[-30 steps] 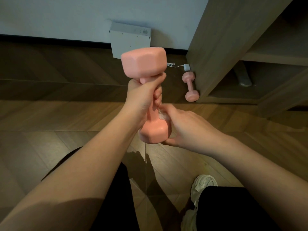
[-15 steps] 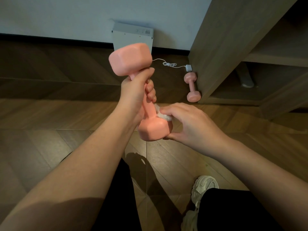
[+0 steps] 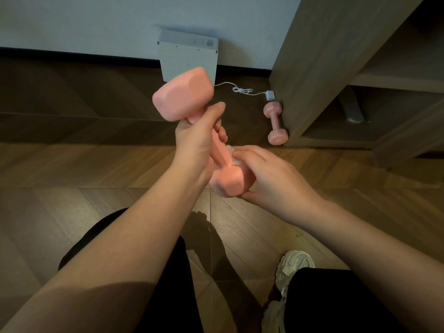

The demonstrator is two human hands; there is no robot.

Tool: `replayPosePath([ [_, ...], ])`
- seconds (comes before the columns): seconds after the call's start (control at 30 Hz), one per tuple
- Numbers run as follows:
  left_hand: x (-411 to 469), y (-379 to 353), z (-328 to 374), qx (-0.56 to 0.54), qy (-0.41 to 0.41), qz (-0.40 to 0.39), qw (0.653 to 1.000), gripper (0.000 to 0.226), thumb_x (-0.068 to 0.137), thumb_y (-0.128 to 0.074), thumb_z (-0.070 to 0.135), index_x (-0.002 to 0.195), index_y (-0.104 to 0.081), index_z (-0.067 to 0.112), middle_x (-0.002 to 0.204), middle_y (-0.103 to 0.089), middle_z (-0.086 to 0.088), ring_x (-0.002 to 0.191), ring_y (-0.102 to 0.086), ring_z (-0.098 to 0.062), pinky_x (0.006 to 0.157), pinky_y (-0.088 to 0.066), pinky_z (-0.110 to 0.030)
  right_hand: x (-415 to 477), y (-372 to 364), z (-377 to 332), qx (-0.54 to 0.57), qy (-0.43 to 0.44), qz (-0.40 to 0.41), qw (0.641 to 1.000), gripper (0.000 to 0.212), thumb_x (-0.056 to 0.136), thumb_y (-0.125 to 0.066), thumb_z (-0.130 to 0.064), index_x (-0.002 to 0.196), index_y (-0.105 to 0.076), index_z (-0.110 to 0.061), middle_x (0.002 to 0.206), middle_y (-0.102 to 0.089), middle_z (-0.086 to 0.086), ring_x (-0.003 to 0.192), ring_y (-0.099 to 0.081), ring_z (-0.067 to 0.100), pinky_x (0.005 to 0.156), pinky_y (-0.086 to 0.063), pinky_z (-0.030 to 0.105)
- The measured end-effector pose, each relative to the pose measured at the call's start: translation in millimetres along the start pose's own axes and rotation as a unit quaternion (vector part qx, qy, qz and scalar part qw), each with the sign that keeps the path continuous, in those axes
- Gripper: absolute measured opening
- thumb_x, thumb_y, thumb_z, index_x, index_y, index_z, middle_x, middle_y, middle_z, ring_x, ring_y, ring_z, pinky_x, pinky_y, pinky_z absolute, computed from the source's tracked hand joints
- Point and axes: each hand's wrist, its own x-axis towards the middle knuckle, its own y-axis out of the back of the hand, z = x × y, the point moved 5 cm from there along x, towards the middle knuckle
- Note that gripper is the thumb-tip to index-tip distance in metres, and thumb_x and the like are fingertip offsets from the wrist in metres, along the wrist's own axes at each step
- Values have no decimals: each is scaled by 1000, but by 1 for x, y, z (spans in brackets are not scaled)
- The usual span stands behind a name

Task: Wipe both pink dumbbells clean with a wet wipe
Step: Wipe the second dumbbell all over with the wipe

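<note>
Pink and matte, one dumbbell is held tilted above the wooden floor, its upper head leaning away to the left and its lower head nearer the person. The left hand grips the handle just below the upper head, with the fingers curled round it. The right hand cups the lower head from the right, thumb underneath. Its curled fingers press a crumpled white wet wipe against the spot where the handle meets that head; only a small edge of the wet wipe shows past the fingertips. The second dumbbell lies on the floor well apart from the hands, resting against the side panel of a wooden shelf unit. Just beyond it are a small white plug and its thin cable, which runs to a pale grey box leaning on the wall. Black trousers and a pale shoe show at the bottom.
</note>
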Motion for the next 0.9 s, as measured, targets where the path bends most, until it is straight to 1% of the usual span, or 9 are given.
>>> replayPosePath([
  [0.13,3,-13,11,-45,27,-198,979,8,86,-65,10,79,-67,13,74,-69,-4,68,-65,-15,68,-54,-29,0,19,8,121,35,-13,992,64,70,-79,-36,129,-59,-19,124,-55,-19,119,-44,-16,99,-35,5],
  [0.2,3,-17,9,-36,34,-240,970,8,82,-63,17,79,-63,9,82,-74,-7,82,-72,-22,74,-59,-35,-1,19,7,124,55,-25,991,63,68,-84,-30,126,-63,-15,122,-57,-16,119,-44,-16,99,-34,4],
  [0.33,5,-15,-2,23,38,-171,984,39,91,-61,13,54,-51,15,43,-46,3,40,-45,-11,46,-43,-23,-3,10,6,47,35,-34,998,57,67,-87,-29,118,-65,-16,118,-66,-5,112,-51,-2,97,-34,11],
  [0.43,8,-9,-3,29,37,-109,993,38,91,-62,15,57,-48,16,42,-41,4,38,-37,-9,43,-36,-22,-7,10,4,-3,22,3,1000,46,69,-85,-27,109,-63,-19,111,-64,-5,108,-56,10,95,-40,28],
  [0.53,9,-5,-3,16,34,-64,997,34,91,-64,14,61,-49,15,42,-43,3,40,-38,-10,46,-37,-23,-5,6,5,4,9,-25,1000,56,76,-81,-26,127,-57,-22,130,-59,-6,124,-49,9,105,-38,33],
  [0.6,8,-6,-2,22,22,-51,998,32,90,-65,12,62,-50,14,42,-43,2,39,-38,-11,48,-36,-26,-5,1,7,29,1,-94,995,72,82,-75,-26,145,-41,-24,150,-42,-9,141,-30,5,115,-25,29],
  [0.67,9,-7,-1,43,7,-56,997,31,91,-65,10,63,-51,12,42,-44,2,39,-39,-12,48,-35,-27,-3,-1,7,91,-7,-143,986,70,88,-61,-22,151,-32,-23,154,-31,-13,142,-18,-4,114,-14,12],
  [0.77,8,-8,0,72,-7,-68,995,25,91,-65,10,68,-56,11,44,-46,1,40,-41,-12,48,-37,-27,2,8,12,133,-23,-101,986,44,97,-51,-11,141,-50,-18,141,-51,-10,129,-42,-4,106,-30,6],
  [0.9,6,-5,-4,73,0,-73,995,21,91,-66,10,72,-58,12,44,-49,2,39,-44,-11,47,-40,-25,5,13,13,117,-71,-16,990,20,92,-64,-17,111,-65,-26,97,-61,-22,91,-59,-7,73,-47,7],
])
